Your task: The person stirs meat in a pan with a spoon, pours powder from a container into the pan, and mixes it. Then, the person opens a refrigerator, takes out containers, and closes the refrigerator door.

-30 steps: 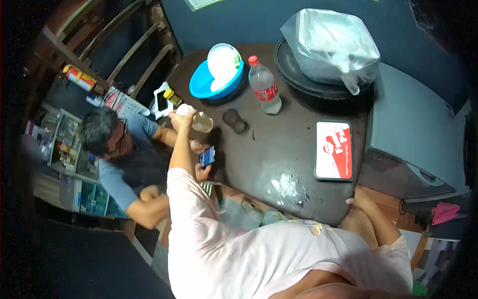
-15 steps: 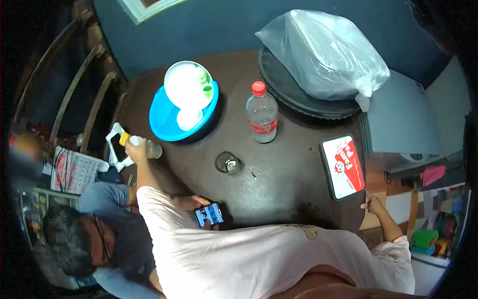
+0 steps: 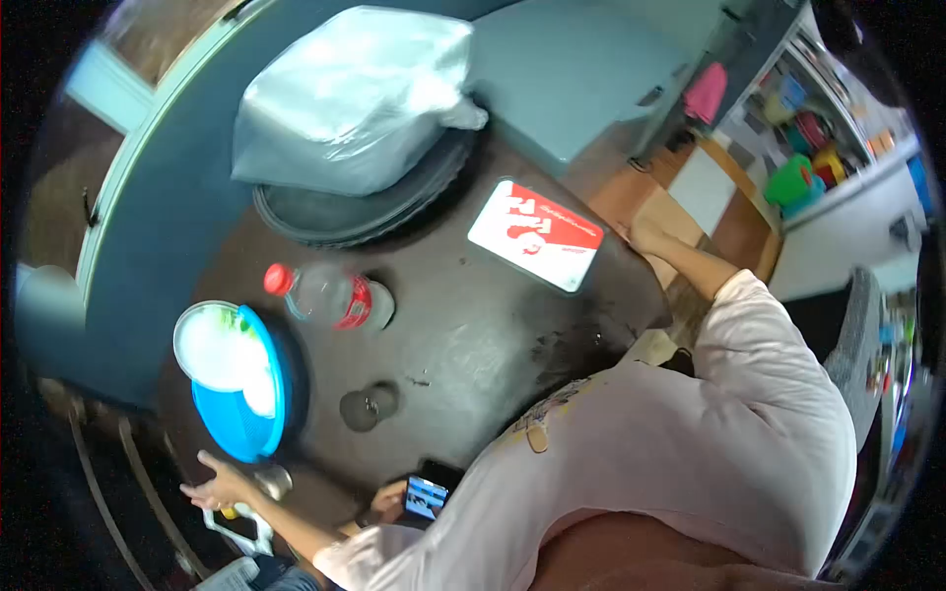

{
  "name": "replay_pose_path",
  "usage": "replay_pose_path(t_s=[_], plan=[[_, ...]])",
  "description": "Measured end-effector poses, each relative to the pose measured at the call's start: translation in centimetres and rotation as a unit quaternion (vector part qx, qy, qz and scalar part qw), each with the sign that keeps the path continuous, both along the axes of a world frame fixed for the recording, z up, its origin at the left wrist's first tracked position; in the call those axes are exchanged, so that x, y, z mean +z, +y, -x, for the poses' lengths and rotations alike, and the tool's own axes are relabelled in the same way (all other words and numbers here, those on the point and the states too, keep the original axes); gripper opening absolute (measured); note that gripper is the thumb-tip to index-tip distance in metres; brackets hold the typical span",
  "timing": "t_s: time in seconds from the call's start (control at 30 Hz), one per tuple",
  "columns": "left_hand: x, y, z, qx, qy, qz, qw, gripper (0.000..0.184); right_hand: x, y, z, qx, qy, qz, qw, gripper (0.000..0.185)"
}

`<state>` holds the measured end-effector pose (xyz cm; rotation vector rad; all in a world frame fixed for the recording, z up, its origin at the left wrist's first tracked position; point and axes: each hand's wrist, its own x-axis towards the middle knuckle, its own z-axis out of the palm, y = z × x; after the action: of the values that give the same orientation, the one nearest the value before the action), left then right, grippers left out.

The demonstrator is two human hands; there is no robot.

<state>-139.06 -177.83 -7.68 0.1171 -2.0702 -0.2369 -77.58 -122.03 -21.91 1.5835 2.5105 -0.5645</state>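
The jar (image 3: 275, 481) is located near the left edge of the surface, partly hidden by the left forearm; contact between the two cannot be determined. The left hand (image 3: 223, 486) is released: its fingers are spread, nothing is held, and it is positioned over the left edge, just beside the jar. A white frame (image 3: 254, 540) is visible just past this hand. The basin (image 3: 229, 422) sits adjacent, toward the far left corner, and contains a plate (image 3: 209, 350) leaning against its rim and a smaller white bowl (image 3: 259, 387). A tinted glass (image 3: 367, 407) is located inward from the basin, toward the near edge. Another person's hand (image 3: 389, 500) supports a phone (image 3: 427, 497) at the near edge. The bottle (image 3: 333, 298), fitted with a red cap, stands between the basin and the red-and-white tub (image 3: 537, 236). The tub lies close to the right edge of the table (image 3: 463, 340). The right hand (image 3: 647, 238) is positioned at that edge, just beside the tub; its grip cannot be determined. A tray (image 3: 315, 225) occupies the far edge toward the far right corner and carries a bag (image 3: 355, 98).
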Motion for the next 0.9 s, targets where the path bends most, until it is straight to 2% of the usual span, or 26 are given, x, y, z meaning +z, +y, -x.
replay_pose_path(t_s=[0.03,0.07,0.1,0.13,0.17,0.2,0.23,0.27,0.3,0.33,0.37,0.4,0.47,0.5,0.57,0.6,0.67,0.7,0.77,0.8,0.83,0.87,0.9], plan=[[0.8,1.8,0.6,-0.046,0.097,0.0,0.994,0.079,0.6,-0.2,1.8,-0.069,0.117,0.006,0.991,0.031],[4.3,7.2,-2.4,-0.233,0.167,-0.035,0.957,0.069,0.8,-0.7,4.0,-0.094,0.273,0.093,0.953,0.037],[5.7,11.7,-6.2,-0.33,0.101,-0.169,0.923,0.058,1.8,-1.7,5.7,-0.151,0.264,0.224,0.926,0.039],[5.7,14.0,-7.9,-0.444,0.092,-0.161,0.877,0.055,2.9,-2.5,7.0,-0.115,0.267,0.271,0.918,0.041],[5.2,16.3,-9.7,-0.55,0.08,-0.148,0.818,0.052,0.8,-2.3,7.9,-0.115,0.255,0.265,0.923,0.043],[3.8,18.9,-12.5,-0.593,0.04,-0.125,0.795,0.045,-1.8,-1.9,8.1,-0.076,0.299,0.251,0.918,0.045],[2.4,21.3,-16.8,-0.627,-0.2,-0.222,0.72,0.043,-2.5,-2.1,8.8,-0.099,0.356,0.27,0.889,0.045],[1.1,23.1,-19.6,-0.671,-0.263,-0.136,0.68,0.049,-3.9,-2.1,9.6,-0.115,0.372,0.232,0.891,0.041],[-3.4,24.5,-21.2,-0.665,-0.432,-0.242,0.56,0.048,-2.5,-3.2,10.4,-0.133,0.399,0.232,0.877,0.043],[-7.5,25.7,-22.3,-0.589,-0.63,-0.318,0.394,0.051,-1.7,-4.0,11.2,-0.16,0.391,0.256,0.87,0.042],[-9.3,26.5,-24.9,-0.458,-0.746,-0.337,0.346,0.055,-1.1,-5.0,11.7,-0.165,0.401,0.27,0.86,0.04],[-11.2,27.9,-26.6,-0.377,-0.813,-0.281,0.343,0.058,-0.4,-6.0,12.3,-0.175,0.414,0.291,0.845,0.039],[-16.1,29.5,-28.9,-0.357,-0.817,-0.377,0.251,0.064,-2.1,-7.1,13.6,-0.165,0.44,0.344,0.813,0.039],[-15.8,30.2,-30.3,-0.384,-0.796,-0.415,0.215,0.063,-2.2,-7.9,14.0,-0.165,0.455,0.351,0.802,0.041],[-13.5,31.3,-32.3,-0.396,-0.751,-0.471,0.239,0.061,-2.4,-8.8,14.6,-0.157,0.475,0.33,0.801,0.045],[-14.2,31.2,-32.5,-0.404,-0.75,-0.465,0.242,0.061,-2.2,-8.9,14.5,-0.156,0.484,0.326,0.797,0.045],[-15.7,30.7,-32.5,-0.437,-0.742,-0.419,0.287,0.059,-1.0,-9.5,13.8,-0.145,0.497,0.354,0.779,0.046],[-12.8,30.7,-33.8,-0.382,-0.776,-0.435,0.25,0.056,-0.3,-9.7,13.6,-0.143,0.502,0.358,0.774,0.046],[-10.2,31.0,-36.6,-0.388,-0.744,-0.473,0.268,0.053,1.8,-9.7,11.5,-0.111,0.537,0.398,0.735,0.048],[-11.9,31.2,-35.6,-0.396,-0.752,-0.474,0.23,0.053,3.1,-9.4,10.7,-0.114,0.553,0.396,0.724,0.054],[-11.2,32.3,-35.8,-0.406,-0.76,-0.471,0.189,0.053,4.2,-9.1,9.7,-0.119,0.567,0.364,0.729,0.062],[-10.7,33.1,-36.6,-0.432,-0.719,-0.502,0.212,0.053,5.3,-8.7,8.9,-0.105,0.584,0.345,0.727,0.061],[-11.9,34.5,-35.5,-0.452,-0.717,-0.513,0.135,0.051,6.7,-8.3,7.9,-0.091,0.602,0.322,0.725,0.061]])
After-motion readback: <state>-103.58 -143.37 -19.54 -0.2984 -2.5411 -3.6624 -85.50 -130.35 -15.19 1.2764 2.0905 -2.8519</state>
